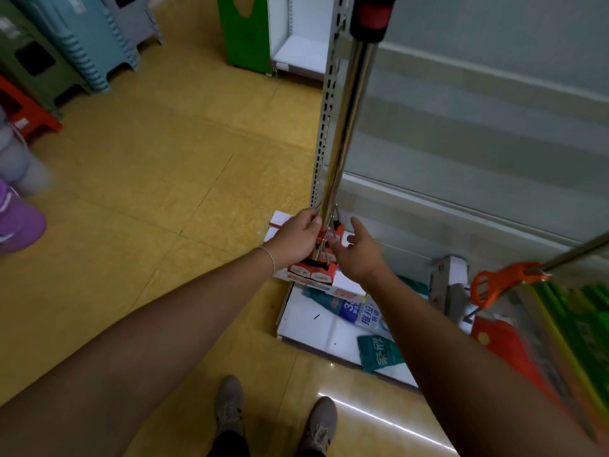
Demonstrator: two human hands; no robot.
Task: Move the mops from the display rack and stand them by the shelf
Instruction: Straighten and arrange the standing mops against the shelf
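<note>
Shop aisle, yellow tile floor (158, 179), white shelf (461, 133) on the right. Nearest: two grey shoes (230, 404) at the bottom edge, both bare arms reaching forward over the shelf base (306, 324), where blue and teal packets (362, 313) lie. Left hand (298, 235) has its fingers curled against the chrome pole of the mop (346, 133) low down, just above the red-and-white head — seems to be gripping it, though the thumb is hidden. Right hand (359, 252) is just right of the pole, fingers spread and relaxed, holding nothing. The mop stands upright against the slotted upright (326, 103), red grip at the top of the view. Well right of the hands, a second mop (494, 282) with an orange part leans in — blurred. Far left: stacked plastic stools (75, 44).
</note>
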